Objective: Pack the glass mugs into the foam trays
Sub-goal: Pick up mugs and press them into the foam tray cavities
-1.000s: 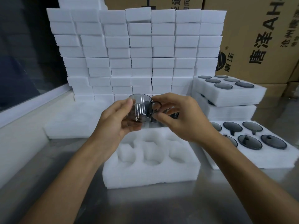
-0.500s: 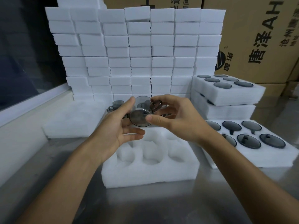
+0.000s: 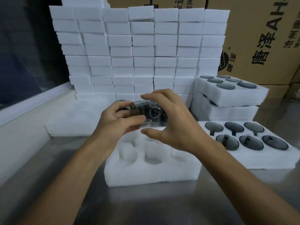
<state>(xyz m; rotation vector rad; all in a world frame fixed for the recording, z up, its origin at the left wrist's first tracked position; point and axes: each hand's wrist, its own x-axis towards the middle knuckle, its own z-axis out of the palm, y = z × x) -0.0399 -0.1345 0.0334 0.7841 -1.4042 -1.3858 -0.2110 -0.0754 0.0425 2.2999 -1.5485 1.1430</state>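
One mug (image 3: 142, 112), smoky glass, gripped by left hand (image 3: 116, 120): thumb curled along near lower side, fingers wrapped over far rim. Held upright, handle toward right hand (image 3: 170, 120). Right hand just beside handle, fingers and thumb spread in a wide C, holding nothing; whether fingertips brushed glass, impossible to tell. Directly under both hands, an unfilled tray (image 3: 152, 168) with round pockets, far edge below mug's base, not touching. More mugs (image 3: 159, 113) partly hidden behind right fingers, count unclear. Right of right hand, well apart, filled tray (image 3: 243, 153) with six mugs sunk in, and stacked trays (image 3: 230, 101) beyond. Behind fingers, a wall of foam blocks (image 3: 141, 51). Bare steel table (image 3: 146, 205) toward wrists, near tray's front edge; flat foam sheet (image 3: 73, 120) left of left hand.
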